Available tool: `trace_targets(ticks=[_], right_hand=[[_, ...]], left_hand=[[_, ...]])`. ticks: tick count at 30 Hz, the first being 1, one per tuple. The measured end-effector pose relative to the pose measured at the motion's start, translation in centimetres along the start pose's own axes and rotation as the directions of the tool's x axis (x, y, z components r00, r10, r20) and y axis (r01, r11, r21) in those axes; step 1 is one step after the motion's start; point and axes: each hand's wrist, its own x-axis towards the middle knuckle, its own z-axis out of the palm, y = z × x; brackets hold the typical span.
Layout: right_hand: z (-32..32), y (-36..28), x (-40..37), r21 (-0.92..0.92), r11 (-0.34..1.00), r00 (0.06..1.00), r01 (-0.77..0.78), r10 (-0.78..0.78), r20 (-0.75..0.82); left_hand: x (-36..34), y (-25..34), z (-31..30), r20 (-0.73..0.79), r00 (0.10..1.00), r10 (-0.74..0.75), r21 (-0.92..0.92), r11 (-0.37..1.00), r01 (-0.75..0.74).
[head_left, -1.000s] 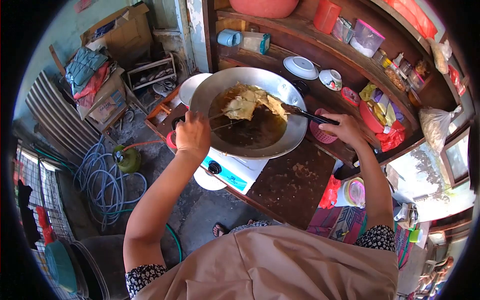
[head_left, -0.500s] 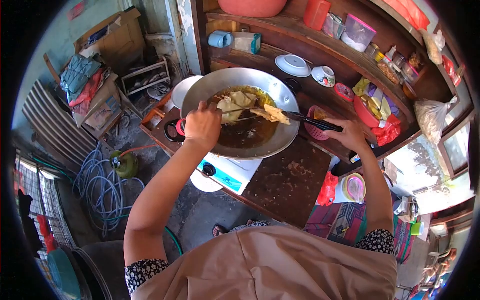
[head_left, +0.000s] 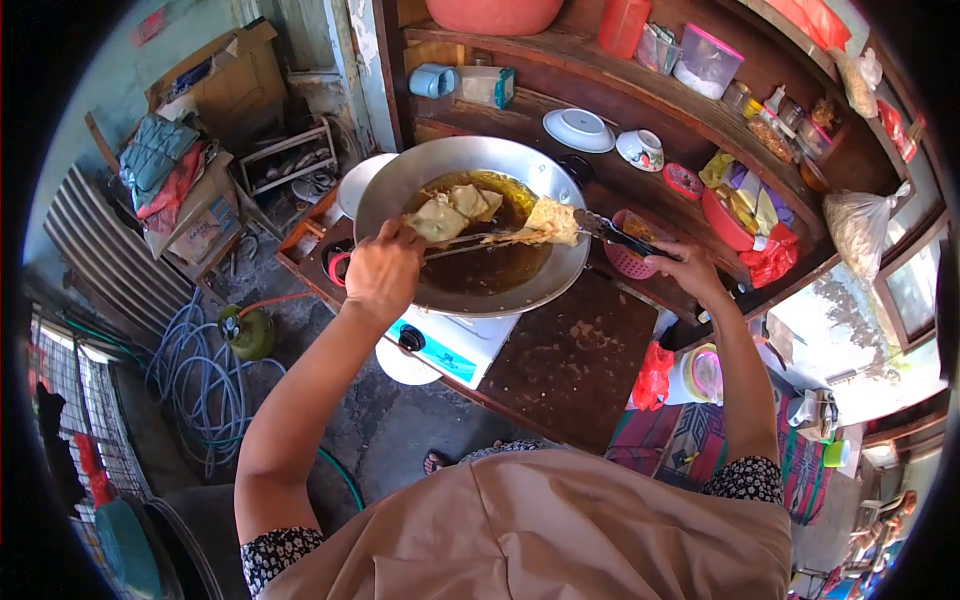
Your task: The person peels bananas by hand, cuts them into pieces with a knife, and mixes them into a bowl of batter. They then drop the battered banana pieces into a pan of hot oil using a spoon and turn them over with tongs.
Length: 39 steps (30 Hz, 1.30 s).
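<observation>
A wide metal wok (head_left: pixel 370 195) holds dark oil with pale battered pieces (head_left: pixel 455 212) floating in it. My left hand (head_left: pixel 385 268) is closed around a thin metal skewer (head_left: pixel 455 246) over the wok's left side; its far end reaches a golden fried piece (head_left: pixel 552 221). From the right, my right hand (head_left: pixel 683 270) grips black-handled tongs (head_left: pixel 630 241), their metal end against that same fried piece above the oil. Under the wok stands a white gas stove (head_left: pixel 470 340) with a blue front panel.
A pink perforated basket (head_left: pixel 628 262) stands right of the wok, near the brown tabletop (head_left: pixel 570 365). Behind are wooden shelves with a white plate (head_left: pixel 580 130) and a bowl (head_left: pixel 640 150). A green gas cylinder (head_left: pixel 247 332) and coiled hose (head_left: pixel 200 375) lie on the floor at left.
Both hands have shifted slightly left, the left one also downward. The fried piece has turned to show a broader face and sits a little higher and further left.
</observation>
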Motion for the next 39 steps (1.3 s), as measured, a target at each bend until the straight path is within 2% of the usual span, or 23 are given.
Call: trace_targets(ticks=[2, 5, 7, 8, 10, 11, 12, 13, 14, 16, 20, 22, 23, 24, 25, 26, 27, 29, 32, 34, 37, 39], right_hand=[[0.1, 0.4, 0.6, 0.007, 1.000, 1.000, 0.006, -0.006, 0.003], [0.1, 0.6, 1.4, 0.037, 0.998, 0.999, -0.045, 0.045, 0.003], [0.1, 1.1, 1.7, 0.001, 0.995, 0.992, 0.102, -0.101, -0.074], [0.0, -0.4, 1.1, 0.001, 0.994, 0.992, 0.105, -0.105, -0.068], [-0.9, -4.3, -0.3, -0.316, 0.948, 0.997, 0.030, -0.049, -0.053], [-1.3, -5.6, -0.9, -0.316, 0.948, 0.997, 0.039, -0.057, -0.047], [-1.5, -6.7, -1.6, -0.490, 0.838, 0.953, 0.242, -0.299, -0.040], [-1.2, -7.2, -2.0, -0.638, 0.655, 0.855, 0.405, -0.518, 0.012], [-0.9, -7.4, -2.0, -0.634, 0.654, 0.852, 0.413, -0.523, 0.016], [-0.4, -7.9, -2.1, -0.721, 0.423, 0.748, 0.549, -0.634, 0.197], [-0.7, -10.4, -3.2, -0.717, 0.375, 0.742, 0.587, -0.604, 0.291], [-1.7, -11.3, -3.8, -0.757, 0.436, 0.817, 0.488, -0.534, 0.219], [-2.2, -12.6, -4.4, -0.729, 0.500, 0.822, 0.468, -0.550, 0.149], [-2.0, -13.2, -4.2, -0.731, 0.501, 0.822, 0.464, -0.550, 0.145], [-1.6, -13.6, -4.0, -0.733, 0.548, 0.848, 0.404, -0.524, 0.076], [-1.2, -13.9, -3.7, -0.730, 0.593, 0.870, 0.340, -0.493, 0.005], [-0.3, -14.1, -3.1, -0.732, 0.595, 0.873, 0.332, -0.488, -0.001], [2.6, -14.3, -1.2, -0.776, 0.533, 0.833, 0.336, -0.553, -0.019], [6.5, -15.5, 1.4, -0.797, 0.495, 0.863, 0.347, -0.501, 0.064], [8.6, -16.5, 2.6, -0.807, 0.422, 0.846, 0.414, -0.505, 0.170], [11.7, -16.8, 4.6, -0.819, 0.354, 0.801, 0.452, -0.565, 0.198], [12.8, -17.1, 5.3, -0.813, 0.370, 0.812, 0.450, -0.549, 0.200]], left_hand=[[-0.7, -0.4, -0.5, 0.076, 0.997, -0.010, -0.016, 1.000, 0.011], [-2.2, -1.4, -0.9, 0.064, 0.997, -0.034, 0.022, 0.999, 0.033], [-3.1, -2.5, -0.7, 0.065, 0.997, -0.043, 0.050, 0.998, 0.040], [-3.4, -2.8, -0.7, 0.065, 0.997, -0.042, 0.074, 0.997, 0.037], [-3.9, -2.9, -1.6, 0.077, 0.995, -0.060, 0.095, 0.994, 0.053], [-4.1, -2.9, -2.0, 0.066, 0.996, -0.052, 0.093, 0.995, 0.046], [-4.3, -2.8, -2.4, 0.059, 0.997, -0.044, 0.091, 0.995, 0.039], [-4.4, -2.7, -2.8, 0.065, 0.997, -0.038, 0.115, 0.993, 0.030], [-4.6, -2.6, -2.9, 0.068, 0.997, -0.044, 0.120, 0.992, 0.036], [-4.7, -2.5, -3.2, 0.101, 0.994, -0.030, 0.142, 0.990, 0.016], [-4.9, -2.8, -3.2, 0.138, 0.990, -0.021, 0.100, 0.995, 0.007], [-5.0, -3.1, -3.9, 0.160, 0.987, -0.021, 0.087, 0.996, 0.007], [-5.0, -3.5, -4.2, 0.166, 0.986, -0.034, 0.062, 0.998, 0.024], [-5.0, -3.9, -4.6, 0.173, 0.984, -0.047, 0.037, 0.998, 0.042], [-5.0, -4.4, -5.1, 0.172, 0.984, -0.042, 0.035, 0.999, 0.037], [-5.0, -5.0, -5.6, 0.220, 0.973, -0.068, 0.065, 0.996, 0.055], [-5.0, -5.6, -6.1, 0.266, 0.959, -0.094, 0.094, 0.993, 0.071], [-5.0, -6.7, -6.8, 0.267, 0.955, -0.126, 0.077, 0.991, 0.109], [-5.1, -8.5, -7.0, 0.292, 0.937, -0.192, 0.060, 0.981, 0.182], [-5.2, -9.4, -7.2, 0.278, 0.930, -0.241, 0.066, 0.970, 0.232], [-5.5, -10.3, -6.9, 0.285, 0.922, -0.260, 0.088, 0.965, 0.245], [-5.7, -10.7, -6.5, 0.290, 0.919, -0.266, 0.081, 0.964, 0.254]])
